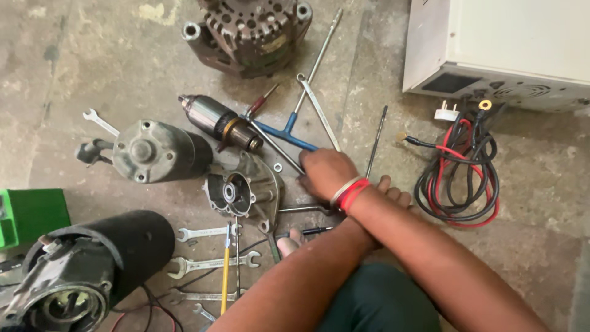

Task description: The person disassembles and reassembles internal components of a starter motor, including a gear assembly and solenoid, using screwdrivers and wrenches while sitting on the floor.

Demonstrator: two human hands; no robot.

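Housing, cast metal, sits just left of our right hand; heavy, stiff, best gripped by its rim. Right hand rests half-curled, grasping nothing; left hand hidden, can't tell.

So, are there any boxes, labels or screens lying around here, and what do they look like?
Green box: left edge of the floor, boxy, bright green plastic.
White casing: top right, boxy, off-white, dark vent slot low on its side.
No screens or signs show; any labels are too small to tell.

Repair workshop: starter motors, spanners.
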